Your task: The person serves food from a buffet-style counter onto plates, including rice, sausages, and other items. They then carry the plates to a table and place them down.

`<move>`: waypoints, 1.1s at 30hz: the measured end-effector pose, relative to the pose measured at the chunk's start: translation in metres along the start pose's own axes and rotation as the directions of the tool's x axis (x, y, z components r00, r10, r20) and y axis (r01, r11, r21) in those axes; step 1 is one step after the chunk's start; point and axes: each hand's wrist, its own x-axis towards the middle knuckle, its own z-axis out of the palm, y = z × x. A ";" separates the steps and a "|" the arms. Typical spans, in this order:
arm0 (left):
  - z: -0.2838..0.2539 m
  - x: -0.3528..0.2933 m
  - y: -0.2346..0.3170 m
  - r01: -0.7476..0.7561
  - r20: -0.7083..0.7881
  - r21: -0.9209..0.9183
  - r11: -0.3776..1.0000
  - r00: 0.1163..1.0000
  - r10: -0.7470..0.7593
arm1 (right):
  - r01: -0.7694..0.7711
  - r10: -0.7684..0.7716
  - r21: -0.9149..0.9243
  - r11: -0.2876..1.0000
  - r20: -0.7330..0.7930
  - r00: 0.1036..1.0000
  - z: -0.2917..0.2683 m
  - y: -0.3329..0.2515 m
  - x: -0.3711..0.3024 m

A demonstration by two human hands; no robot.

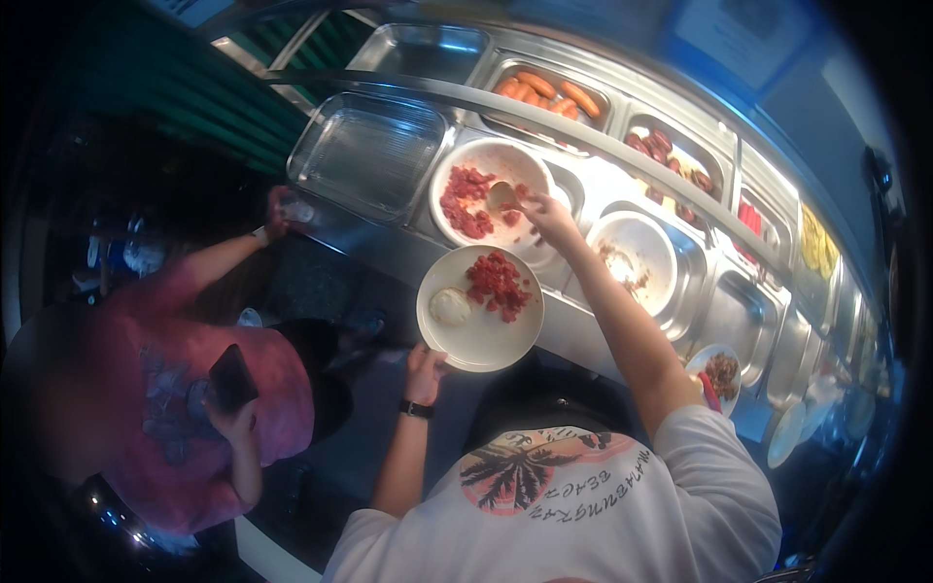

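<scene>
My left hand (425,369) grips the near rim of a pale round plate (455,352), held level beside the counter. On the plate lie a heap of red chopped food (498,284) and a round whitish piece (450,306), perhaps a fried egg. Beyond it, my right hand (552,220) is closed on the handle of a serving spoon (502,197). The spoon's bowl is down in a large white bowl (520,158) holding red food pieces (466,199) like those on the plate. My fingers hide most of the handle.
Metal pans line the counter, one with sausages (549,93). A metal rail (428,89) crosses above them. A second white bowl (653,238) and a plate of brown food (721,374) stand rightward. At left, a person in pink (262,364) holds a phone (231,379).
</scene>
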 end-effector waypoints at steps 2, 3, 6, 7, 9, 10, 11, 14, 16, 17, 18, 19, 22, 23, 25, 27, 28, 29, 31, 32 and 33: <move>0.002 -0.002 -0.009 0.080 0.043 0.068 0.994 0.996 -0.083 | 0.226 -0.223 0.026 0.974 -0.084 0.971 0.000 0.043 0.014; -0.001 -0.003 -0.019 0.114 0.061 0.102 0.988 0.991 -0.120 | 0.341 -0.366 -0.154 0.927 -0.182 0.913 -0.004 0.048 0.003; 0.026 -0.010 -0.044 0.226 0.129 0.184 0.957 0.959 -0.252 | 0.419 -0.589 -0.483 0.768 -0.278 0.759 -0.051 0.043 -0.072; 0.038 -0.012 -0.051 0.260 0.152 0.214 0.942 0.943 -0.295 | 0.396 -0.534 -0.419 0.817 -0.290 0.794 -0.072 0.044 -0.102; 0.063 -0.015 -0.072 0.318 0.210 0.233 0.919 0.906 -0.367 | 0.335 -0.400 -0.242 0.911 -0.311 0.862 -0.108 0.056 -0.161; 0.077 -0.017 -0.084 0.340 0.238 0.243 0.908 0.887 -0.396 | 0.300 -0.324 -0.125 0.946 -0.310 0.894 -0.126 0.067 -0.190; 0.094 -0.022 -0.093 0.373 0.265 0.251 0.893 0.861 -0.434 | 0.244 -0.270 -0.121 0.962 -0.287 0.919 -0.144 0.081 -0.221; 0.139 -0.045 -0.118 0.437 0.329 0.235 0.868 0.805 -0.494 | -0.094 0.081 -0.107 0.990 -0.112 0.990 -0.184 0.116 -0.313; 0.163 -0.063 -0.131 0.419 0.370 0.246 0.874 0.793 -0.484 | -0.093 0.095 -0.145 0.985 0.005 0.995 -0.196 0.154 -0.374; 0.174 -0.071 -0.141 0.409 0.379 0.246 0.879 0.794 -0.475 | -0.139 0.144 -0.107 0.985 0.041 0.989 -0.199 0.167 -0.405; 0.184 -0.079 -0.152 0.397 0.390 0.249 0.883 0.794 -0.466 | -0.183 0.187 -0.065 0.981 0.075 0.979 -0.201 0.181 -0.437; 0.189 -0.083 -0.164 0.382 0.355 0.251 0.889 0.819 -0.452 | -0.226 0.230 -0.053 0.973 0.091 0.969 -0.201 0.202 -0.465; 0.206 -0.094 -0.184 0.371 0.325 0.138 0.918 0.859 -0.396 | -0.282 0.278 0.000 0.959 0.165 0.946 -0.198 0.263 -0.556; 0.207 -0.096 -0.192 0.346 0.323 0.074 0.935 0.879 -0.351 | -0.347 0.329 0.088 0.934 0.168 0.929 -0.201 0.282 -0.583; 0.199 -0.095 -0.206 0.347 0.266 0.002 0.938 0.904 -0.335 | -0.416 0.397 0.214 0.884 0.128 0.909 -0.215 0.317 -0.638; 0.202 -0.104 -0.213 0.221 0.233 -0.064 0.973 0.951 -0.201 | -0.397 0.373 0.298 0.868 0.135 0.918 -0.245 0.353 -0.693; 0.206 -0.109 -0.221 0.165 0.095 -0.062 0.984 0.983 -0.158 | -0.388 0.361 0.342 0.856 0.141 0.922 -0.258 0.369 -0.722; 0.190 -0.103 -0.231 0.168 0.032 -0.029 0.985 0.985 -0.167 | -0.328 0.302 0.307 0.893 0.130 0.944 -0.276 0.383 -0.746; 0.177 -0.105 -0.266 0.203 -0.074 0.121 0.972 0.978 -0.195 | -0.238 0.243 0.403 0.884 0.040 0.969 -0.310 0.409 -0.791; 0.165 -0.099 -0.294 0.266 -0.116 0.198 0.943 0.962 -0.246 | -0.185 0.204 0.436 0.881 0.002 0.979 -0.328 0.422 -0.806; 0.168 -0.107 -0.320 0.407 -0.214 0.392 0.825 0.912 -0.349 | -0.179 0.255 0.444 0.878 -0.117 0.960 -0.345 0.434 -0.815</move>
